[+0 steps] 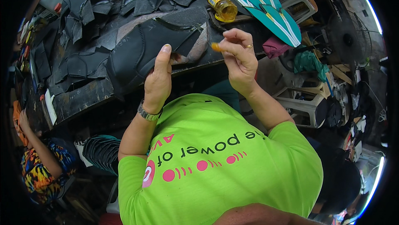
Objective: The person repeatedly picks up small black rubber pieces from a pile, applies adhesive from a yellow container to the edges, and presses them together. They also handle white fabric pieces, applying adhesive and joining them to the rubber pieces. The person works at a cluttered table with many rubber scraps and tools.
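Note:
My left hand point(158, 69) grips the near edge of a stitched black shoe upper point(137, 48), thumb on top and fingers hidden beneath. The upper lies partly over the bench edge, with a greyish lining showing at its right end. To the right of it, my right hand point(240, 56) is raised with fingers pinched. At those fingertips is a small amber-coated thing point(216, 47), perhaps a glue dabber; its kind is not clear. A gap separates it from the upper. Just beyond stands an open glass jar point(225, 10) of amber liquid, tilted in view.
Several black cut pieces point(79, 7) cover the dark workbench point(89, 96). Teal sole-shaped sheets with white strips point(284, 27) lie at the far right. Plastic stools point(301, 106) and a fan point(351, 38) stand to the right. Another person's arm point(43, 154) is at the left.

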